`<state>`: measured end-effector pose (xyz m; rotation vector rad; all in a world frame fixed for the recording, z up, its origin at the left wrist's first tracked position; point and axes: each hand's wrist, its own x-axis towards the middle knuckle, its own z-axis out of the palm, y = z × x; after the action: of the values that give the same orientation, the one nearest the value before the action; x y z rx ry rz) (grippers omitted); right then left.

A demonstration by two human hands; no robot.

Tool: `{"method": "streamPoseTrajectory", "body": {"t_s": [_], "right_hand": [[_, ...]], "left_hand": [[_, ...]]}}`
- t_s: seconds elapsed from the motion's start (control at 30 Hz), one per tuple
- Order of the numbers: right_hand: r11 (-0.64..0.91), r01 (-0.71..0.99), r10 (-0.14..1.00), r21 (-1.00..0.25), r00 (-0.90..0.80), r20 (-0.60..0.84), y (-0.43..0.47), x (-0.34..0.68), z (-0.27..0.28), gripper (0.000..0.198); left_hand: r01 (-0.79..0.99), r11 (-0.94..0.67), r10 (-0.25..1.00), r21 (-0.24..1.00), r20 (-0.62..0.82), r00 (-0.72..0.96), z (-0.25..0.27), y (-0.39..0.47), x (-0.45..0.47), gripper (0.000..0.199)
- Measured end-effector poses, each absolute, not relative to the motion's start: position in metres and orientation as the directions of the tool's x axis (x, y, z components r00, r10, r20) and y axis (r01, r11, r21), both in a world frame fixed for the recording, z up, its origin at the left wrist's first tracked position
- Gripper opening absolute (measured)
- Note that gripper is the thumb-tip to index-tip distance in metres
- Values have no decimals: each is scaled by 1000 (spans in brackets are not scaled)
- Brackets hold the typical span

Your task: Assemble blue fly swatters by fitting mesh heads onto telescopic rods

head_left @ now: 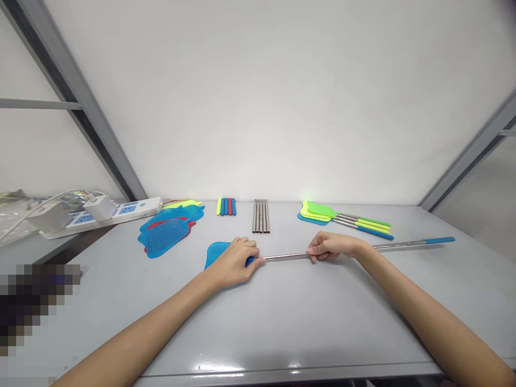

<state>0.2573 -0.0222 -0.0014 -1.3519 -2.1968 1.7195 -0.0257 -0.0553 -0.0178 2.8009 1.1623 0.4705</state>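
Note:
A blue fly swatter with a long steel rod [286, 257] lies across the middle of the table, its rod drawn out and its blue handle [439, 240] far to the right. My left hand [239, 260] is closed over the neck of its blue mesh head [217, 250], hiding part of that head. Farther along, my right hand [327, 247] pinches the rod between thumb and fingers. Behind my left hand, several steel rods [261, 216] lie side by side, with a row of coloured handle grips [226, 207] to their left.
Loose swatter heads [167, 236] in blue, red and yellow are piled at the left. Several whole swatters [355, 221] lie stacked at the back right. A power strip [137, 209] with plugged-in adapters stands at the left edge, and a white wall [258, 107] rises behind the table [282, 328].

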Motion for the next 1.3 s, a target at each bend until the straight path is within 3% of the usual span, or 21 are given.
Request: {"method": "streamPoseTrajectory", "body": {"t_s": [0.5, 1.3], "right_hand": [[-159, 572, 528, -805, -640, -559, -28, 252, -2, 33], [-177, 524, 497, -833, -683, -535, -36, 236, -7, 28]], "left_hand": [[636, -755, 653, 160, 284, 703, -14, -64, -26, 27], [627, -775, 623, 79, 261, 737, -8, -72, -23, 27]]}}
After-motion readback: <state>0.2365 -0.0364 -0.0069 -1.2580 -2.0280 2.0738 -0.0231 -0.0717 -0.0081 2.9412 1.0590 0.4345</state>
